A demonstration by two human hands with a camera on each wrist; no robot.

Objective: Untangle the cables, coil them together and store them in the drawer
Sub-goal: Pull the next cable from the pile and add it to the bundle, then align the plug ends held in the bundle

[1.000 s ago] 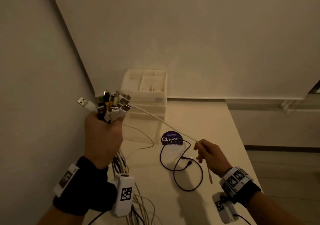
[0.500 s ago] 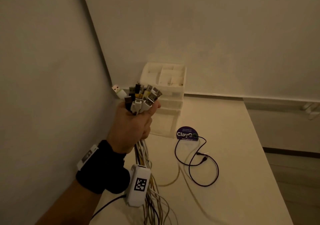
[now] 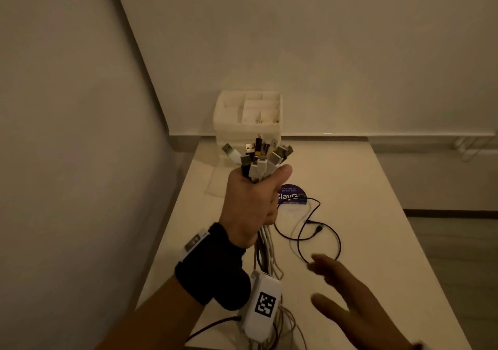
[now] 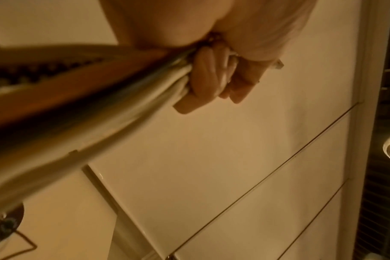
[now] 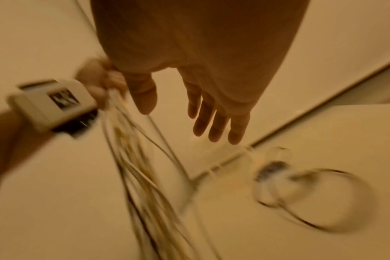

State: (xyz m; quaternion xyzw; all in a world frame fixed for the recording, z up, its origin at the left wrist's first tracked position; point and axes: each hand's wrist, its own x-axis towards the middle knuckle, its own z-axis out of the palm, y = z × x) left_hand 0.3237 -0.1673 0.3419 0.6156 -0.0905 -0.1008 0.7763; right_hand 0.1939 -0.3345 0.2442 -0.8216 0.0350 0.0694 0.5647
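Note:
My left hand (image 3: pixel 253 201) is raised over the table and grips a thick bundle of cables (image 3: pixel 258 161), plug ends sticking up above the fist. The cords hang down past my wrist (image 3: pixel 265 252); the left wrist view shows fingers (image 4: pixel 203 77) curled round the pale cords (image 4: pixel 145 98). A thin black cable (image 3: pixel 318 239) lies looped on the table by itself. My right hand (image 3: pixel 350 295) hovers low at the front, fingers spread and holding nothing, just short of that black loop. In the right wrist view its fingers (image 5: pixel 214 121) are straight above the blurred black cable (image 5: pixel 312 197).
A white drawer organizer (image 3: pixel 248 118) stands at the back against the wall, its top compartments open. A round purple sticker (image 3: pixel 292 196) lies on the white table (image 3: pixel 363 188). A wall runs close along the left; the table's right edge drops to the floor.
The right hand, which pinched a white cable a second ago and then left the view, has come back in at the lower right, open. The view shifted; the left hand still holds the bundle.

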